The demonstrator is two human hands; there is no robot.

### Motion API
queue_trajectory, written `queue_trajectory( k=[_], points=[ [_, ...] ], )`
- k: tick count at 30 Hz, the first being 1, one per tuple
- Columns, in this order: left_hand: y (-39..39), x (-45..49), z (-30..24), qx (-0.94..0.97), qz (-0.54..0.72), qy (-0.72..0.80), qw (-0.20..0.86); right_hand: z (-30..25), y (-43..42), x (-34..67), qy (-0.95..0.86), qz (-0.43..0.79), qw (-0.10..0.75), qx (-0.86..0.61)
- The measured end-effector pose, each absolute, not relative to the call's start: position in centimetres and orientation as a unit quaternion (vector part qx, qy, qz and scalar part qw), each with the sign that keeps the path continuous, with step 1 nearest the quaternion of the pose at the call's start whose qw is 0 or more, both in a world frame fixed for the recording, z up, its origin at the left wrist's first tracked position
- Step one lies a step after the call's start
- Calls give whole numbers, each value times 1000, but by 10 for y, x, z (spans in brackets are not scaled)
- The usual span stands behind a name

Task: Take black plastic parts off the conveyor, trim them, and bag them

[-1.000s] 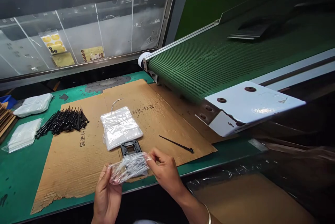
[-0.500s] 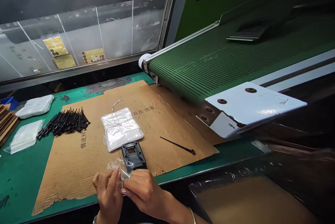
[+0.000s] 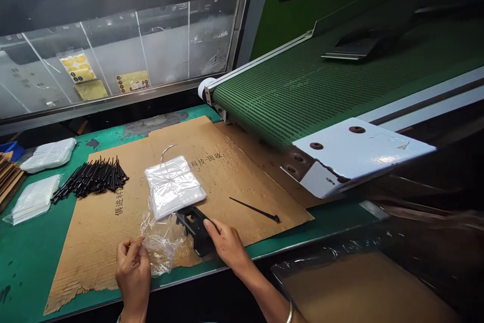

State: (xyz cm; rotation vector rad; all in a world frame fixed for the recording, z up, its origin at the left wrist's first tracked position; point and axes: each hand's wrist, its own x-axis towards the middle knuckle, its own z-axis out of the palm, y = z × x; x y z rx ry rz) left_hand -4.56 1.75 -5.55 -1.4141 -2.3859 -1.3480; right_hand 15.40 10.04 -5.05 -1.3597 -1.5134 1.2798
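My left hand (image 3: pixel 132 267) pinches the edge of a clear plastic bag (image 3: pixel 161 250), which hangs crumpled over the front of the cardboard. My right hand (image 3: pixel 227 245) grips a black plastic part (image 3: pixel 200 240) with a rectangular opening, tilted up at its right side beside the bag. Just behind them lies a tied stack of clear bags (image 3: pixel 174 187). To the right a single black pin-like piece with a knobbed end (image 3: pixel 255 209) rests on the cardboard sheet (image 3: pixel 102 242). A heap of similar black pieces (image 3: pixel 94 177) lies at the left.
Two more stacks of clear bags (image 3: pixel 34 199) sit on the green table (image 3: pixel 22 252) at the left, near brown cardboard pieces (image 3: pixel 9 177). A green conveyor belt (image 3: pixel 272 96) slopes in from the right, its white end bracket (image 3: pixel 363 149) jutting over the table. A dark part (image 3: pixel 351 47) lies on the belt.
My hands have moved apart. The right one has let go of the bag and taken hold of the black part, tilting it; the left one has shifted left with the bag, which now looks spread wider.
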Motion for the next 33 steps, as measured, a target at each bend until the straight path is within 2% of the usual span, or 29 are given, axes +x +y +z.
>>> queue_trajectory(
  k=[2,4,8,12,16,22,26,30,33],
  points=[
    [16,-47,-55,-446,-423,-789,7,-46,101,158,-407,711,375,-433],
    [14,-50,-52,-428,-411,-805,-18,-41,99,163,-273,832,348,-335],
    [14,-51,-47,-380,-363,-848,-70,-32,88,167,-215,880,321,-276],
    [14,-50,-44,-373,-335,-859,-105,-27,76,167,-80,929,319,-171],
    [14,-48,-42,-380,-326,-860,-99,-24,71,167,-17,940,312,-138],
    [16,-43,-39,-384,-319,-861,-94,-22,67,165,-94,927,317,-175],
    [19,-39,-38,-385,-332,-854,-108,-22,58,159,-296,855,303,-299],
    [22,-39,-39,-401,-403,-793,-219,-28,52,150,-568,711,243,-335],
    [19,-40,-39,-431,-443,-718,-320,-39,56,145,-651,608,263,-370]
  ],
)
